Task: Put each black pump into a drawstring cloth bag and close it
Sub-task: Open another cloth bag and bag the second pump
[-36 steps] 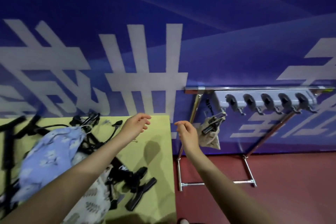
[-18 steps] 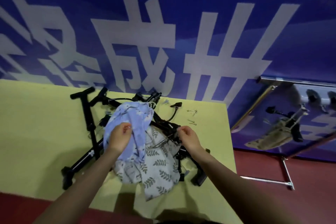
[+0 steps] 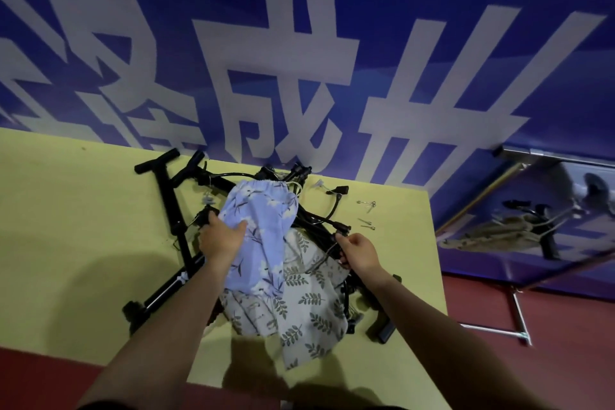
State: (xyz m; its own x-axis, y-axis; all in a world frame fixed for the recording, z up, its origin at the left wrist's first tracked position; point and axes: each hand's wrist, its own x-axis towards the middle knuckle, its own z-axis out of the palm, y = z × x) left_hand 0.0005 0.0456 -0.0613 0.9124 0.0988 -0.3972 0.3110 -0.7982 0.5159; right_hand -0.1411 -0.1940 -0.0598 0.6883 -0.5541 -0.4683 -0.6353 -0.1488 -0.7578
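A heap of black pumps (image 3: 173,210) with hoses lies on the yellow-green table (image 3: 66,226). On top lies a blue floral drawstring bag (image 3: 263,220), and under it a beige leaf-print bag (image 3: 306,303). My left hand (image 3: 221,240) rests on the blue bag's left edge, fingers spread over the cloth. My right hand (image 3: 357,250) pinches a black pump hose and a cord at the right side of the heap. A beige bag with a pump inside (image 3: 492,233) hangs from the rack on the right.
A metal rack (image 3: 519,316) with a grey hook strip stands right of the table on the red floor. Small metal needles (image 3: 366,205) lie on the table near its right edge. A blue banner wall stands behind.
My view swung left from the rack to the table. Both hands came away from the hung bag and dropped onto the heap, left on the blue bag, right on a hose.
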